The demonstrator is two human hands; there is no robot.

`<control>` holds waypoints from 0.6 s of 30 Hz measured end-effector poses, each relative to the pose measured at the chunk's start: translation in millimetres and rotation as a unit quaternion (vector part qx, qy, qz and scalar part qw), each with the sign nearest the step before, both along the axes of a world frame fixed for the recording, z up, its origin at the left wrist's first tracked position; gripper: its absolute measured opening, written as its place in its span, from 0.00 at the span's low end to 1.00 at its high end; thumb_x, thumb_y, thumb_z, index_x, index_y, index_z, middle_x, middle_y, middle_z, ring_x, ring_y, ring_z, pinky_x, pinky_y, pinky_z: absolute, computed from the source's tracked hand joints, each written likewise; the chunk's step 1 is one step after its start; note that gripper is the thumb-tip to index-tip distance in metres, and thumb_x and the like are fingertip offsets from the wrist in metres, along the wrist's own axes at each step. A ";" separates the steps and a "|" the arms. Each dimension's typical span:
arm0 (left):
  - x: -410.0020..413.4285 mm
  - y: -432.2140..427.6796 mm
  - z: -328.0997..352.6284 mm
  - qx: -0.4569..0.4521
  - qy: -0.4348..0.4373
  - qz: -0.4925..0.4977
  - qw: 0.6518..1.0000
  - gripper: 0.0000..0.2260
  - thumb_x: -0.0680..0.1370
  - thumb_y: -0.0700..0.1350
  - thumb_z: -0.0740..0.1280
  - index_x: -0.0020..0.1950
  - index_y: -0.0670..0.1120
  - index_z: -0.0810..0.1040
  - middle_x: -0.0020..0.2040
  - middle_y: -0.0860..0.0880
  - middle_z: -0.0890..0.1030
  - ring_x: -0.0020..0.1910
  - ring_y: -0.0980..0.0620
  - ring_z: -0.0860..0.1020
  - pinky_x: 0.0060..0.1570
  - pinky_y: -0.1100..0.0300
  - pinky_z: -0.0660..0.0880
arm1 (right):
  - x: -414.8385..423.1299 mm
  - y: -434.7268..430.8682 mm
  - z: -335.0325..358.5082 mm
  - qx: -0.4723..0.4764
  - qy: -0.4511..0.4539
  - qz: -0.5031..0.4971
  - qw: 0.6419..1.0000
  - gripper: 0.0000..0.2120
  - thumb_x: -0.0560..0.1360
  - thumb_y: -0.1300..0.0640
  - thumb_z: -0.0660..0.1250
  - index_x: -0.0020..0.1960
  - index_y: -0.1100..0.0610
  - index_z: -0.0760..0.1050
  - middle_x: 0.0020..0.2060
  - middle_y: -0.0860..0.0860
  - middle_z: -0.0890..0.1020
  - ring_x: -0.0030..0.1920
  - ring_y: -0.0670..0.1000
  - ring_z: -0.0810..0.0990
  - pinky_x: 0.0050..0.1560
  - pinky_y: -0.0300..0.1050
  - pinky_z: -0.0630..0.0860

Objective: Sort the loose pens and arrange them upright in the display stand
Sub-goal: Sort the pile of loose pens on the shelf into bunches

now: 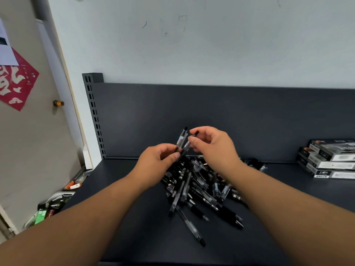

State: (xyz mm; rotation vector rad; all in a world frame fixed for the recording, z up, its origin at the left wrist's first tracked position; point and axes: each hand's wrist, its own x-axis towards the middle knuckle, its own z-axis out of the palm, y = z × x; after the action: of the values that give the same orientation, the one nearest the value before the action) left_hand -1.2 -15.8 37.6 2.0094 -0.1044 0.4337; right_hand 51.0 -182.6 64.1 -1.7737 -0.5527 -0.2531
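Dark shelf (144,242), pen pile (201,189): left hand (155,162) grips clear pen (181,138), right hand (213,146) pinches second pen (187,144); match tips before bundling

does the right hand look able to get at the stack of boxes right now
Probably not yet: the right hand pinches a pen in its fingers. Nothing stands between it and the stack of boxes along the shelf, so freeing the hand should do.
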 end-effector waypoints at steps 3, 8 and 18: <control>-3.8 -1.1 -1.1 -0.006 0.045 -0.017 0.999 0.07 0.77 0.42 0.69 0.50 0.55 0.81 0.43 0.51 0.85 0.42 0.58 0.81 0.44 0.65 0.76 | -4.6 -0.8 -3.9 0.061 0.103 0.042 0.992 0.06 0.75 0.63 0.70 0.51 0.55 0.79 0.39 0.51 0.84 0.39 0.46 0.83 0.47 0.42 0.82; -5.5 5.0 -6.2 -0.002 0.081 0.027 0.996 0.05 0.77 0.41 0.69 0.50 0.47 0.83 0.36 0.49 0.84 0.32 0.62 0.80 0.35 0.69 0.76 | -1.7 -10.2 -18.7 -0.224 -0.002 0.054 0.973 0.14 0.75 0.62 0.68 0.61 0.53 0.76 0.49 0.47 0.83 0.49 0.45 0.81 0.55 0.43 0.78; -2.4 20.7 -26.4 -0.069 0.105 0.069 0.990 0.05 0.76 0.41 0.70 0.51 0.44 0.83 0.41 0.48 0.85 0.39 0.55 0.83 0.50 0.58 0.78 | 3.6 0.1 -48.7 -0.582 -0.300 0.098 0.749 0.19 0.76 0.62 0.60 0.63 0.48 0.74 0.59 0.47 0.76 0.56 0.54 0.77 0.57 0.51 0.74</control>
State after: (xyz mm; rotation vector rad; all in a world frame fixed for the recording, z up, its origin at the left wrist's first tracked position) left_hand -3.5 4.9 11.2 1.9184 0.1926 0.3049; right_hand 54.6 -182.5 15.4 -2.8125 -1.6154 -0.3728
